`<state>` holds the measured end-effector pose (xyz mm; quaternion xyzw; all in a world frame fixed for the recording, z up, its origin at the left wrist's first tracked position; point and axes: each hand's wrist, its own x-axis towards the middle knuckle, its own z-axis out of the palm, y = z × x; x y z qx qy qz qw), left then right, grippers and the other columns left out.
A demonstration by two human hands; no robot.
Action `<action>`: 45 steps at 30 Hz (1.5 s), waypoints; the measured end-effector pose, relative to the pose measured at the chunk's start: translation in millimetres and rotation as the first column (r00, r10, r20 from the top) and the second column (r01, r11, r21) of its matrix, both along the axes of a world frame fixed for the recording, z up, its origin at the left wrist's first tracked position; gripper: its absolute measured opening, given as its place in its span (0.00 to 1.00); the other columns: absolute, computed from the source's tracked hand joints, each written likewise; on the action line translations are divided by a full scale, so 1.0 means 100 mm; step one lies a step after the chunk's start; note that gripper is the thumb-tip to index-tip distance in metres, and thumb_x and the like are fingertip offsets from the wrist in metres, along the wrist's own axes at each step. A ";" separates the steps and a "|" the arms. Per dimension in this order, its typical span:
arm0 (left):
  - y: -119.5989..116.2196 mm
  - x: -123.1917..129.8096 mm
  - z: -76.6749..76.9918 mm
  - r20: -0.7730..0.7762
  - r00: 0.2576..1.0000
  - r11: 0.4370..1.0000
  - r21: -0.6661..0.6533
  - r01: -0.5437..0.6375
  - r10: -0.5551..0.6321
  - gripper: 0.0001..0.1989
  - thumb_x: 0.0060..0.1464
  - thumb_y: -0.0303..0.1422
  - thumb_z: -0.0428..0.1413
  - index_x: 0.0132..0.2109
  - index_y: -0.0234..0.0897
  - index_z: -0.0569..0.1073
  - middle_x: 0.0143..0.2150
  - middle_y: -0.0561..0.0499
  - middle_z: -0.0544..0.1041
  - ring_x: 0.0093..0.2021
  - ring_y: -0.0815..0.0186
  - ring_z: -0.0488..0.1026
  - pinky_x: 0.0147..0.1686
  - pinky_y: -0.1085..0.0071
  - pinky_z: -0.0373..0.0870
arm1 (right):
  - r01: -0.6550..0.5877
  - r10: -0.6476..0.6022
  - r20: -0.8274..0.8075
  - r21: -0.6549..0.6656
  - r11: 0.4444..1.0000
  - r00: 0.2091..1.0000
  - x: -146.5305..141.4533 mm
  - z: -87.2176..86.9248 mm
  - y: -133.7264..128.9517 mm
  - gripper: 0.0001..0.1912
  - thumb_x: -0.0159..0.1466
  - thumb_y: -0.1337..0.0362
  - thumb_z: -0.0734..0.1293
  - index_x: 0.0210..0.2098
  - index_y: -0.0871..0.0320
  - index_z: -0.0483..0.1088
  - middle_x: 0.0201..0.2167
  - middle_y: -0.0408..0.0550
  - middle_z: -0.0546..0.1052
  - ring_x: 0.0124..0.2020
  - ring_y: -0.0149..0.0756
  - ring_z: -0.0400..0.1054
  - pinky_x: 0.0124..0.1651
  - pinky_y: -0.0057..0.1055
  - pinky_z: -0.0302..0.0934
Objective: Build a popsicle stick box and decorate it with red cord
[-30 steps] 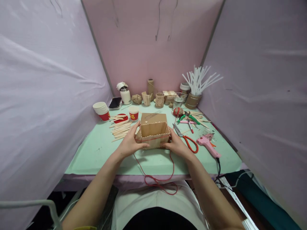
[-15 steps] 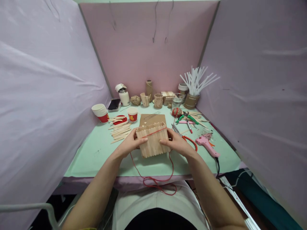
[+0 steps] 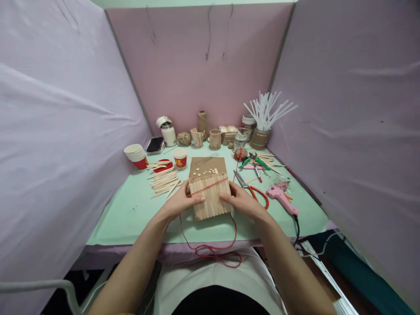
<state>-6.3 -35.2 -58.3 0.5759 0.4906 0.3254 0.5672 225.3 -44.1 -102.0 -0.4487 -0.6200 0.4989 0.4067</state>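
Note:
Between my hands is a box made of wooden craft sticks (image 3: pixel 212 202), held at the front middle of the table with its stick face tilted toward me. My left hand (image 3: pixel 183 200) grips its left side, thumb on the front face. On the opposite side my right hand (image 3: pixel 241 199) holds it the same way; the fingers behind are partly hidden. Red string (image 3: pixel 210 187) runs slantwise across the upper face, and its slack hangs in loops over the table edge onto my lap. Behind the box lies a cardboard sheet (image 3: pixel 207 164) with small wood pieces on it.
Red-handled scissors (image 3: pixel 259 194) and a pink glue gun (image 3: pixel 284 197) lie at right, near green-handled pliers (image 3: pixel 254 162) and a ball of red string (image 3: pixel 240 154). Loose sticks (image 3: pixel 164 181) and paper cups (image 3: pixel 136 156) are at left. Jars and twine line the back.
The box has tipped so its front face shows more fully and its top opening is no longer seen. More small wood pieces on the cardboard have come into view.

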 end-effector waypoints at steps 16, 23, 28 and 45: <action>-0.06 0.07 -0.03 -0.034 0.995 0.995 0.040 -0.093 0.095 0.36 0.47 0.47 0.62 0.60 0.39 0.60 0.54 0.42 0.71 0.44 0.61 0.72 0.31 0.74 0.66 | 0.028 -0.028 -0.032 -0.026 0.999 0.999 -0.04 0.03 -0.09 0.28 0.60 0.52 0.68 0.56 0.55 0.64 0.55 0.52 0.73 0.53 0.43 0.69 0.53 0.39 0.66; 0.19 0.06 0.00 -0.012 0.995 0.985 -0.144 -0.101 0.100 0.32 0.45 0.49 0.62 0.54 0.42 0.64 0.45 0.47 0.74 0.34 0.66 0.74 0.23 0.77 0.65 | 0.109 -0.108 0.014 -0.083 0.991 0.994 -0.08 0.16 0.07 0.27 0.60 0.51 0.68 0.56 0.57 0.65 0.52 0.54 0.75 0.48 0.43 0.72 0.49 0.38 0.68; 0.39 0.08 0.02 -0.024 0.998 0.967 -0.248 -0.064 0.060 0.28 0.47 0.53 0.59 0.49 0.40 0.67 0.19 0.61 0.59 0.13 0.78 0.50 0.14 0.80 0.40 | 0.172 -0.165 0.069 -0.101 0.980 0.984 -0.05 0.23 0.23 0.27 0.61 0.46 0.65 0.51 0.59 0.69 0.51 0.55 0.75 0.50 0.47 0.71 0.49 0.39 0.67; 0.51 0.11 -0.08 -0.038 0.995 0.962 -0.252 -0.103 0.096 0.25 0.47 0.52 0.60 0.45 0.40 0.67 0.19 0.62 0.56 0.13 0.78 0.47 0.15 0.78 0.36 | 0.212 -0.201 0.108 -0.099 0.972 0.974 0.02 0.03 0.35 0.34 0.60 0.44 0.65 0.57 0.60 0.65 0.52 0.56 0.75 0.51 0.45 0.71 0.51 0.37 0.65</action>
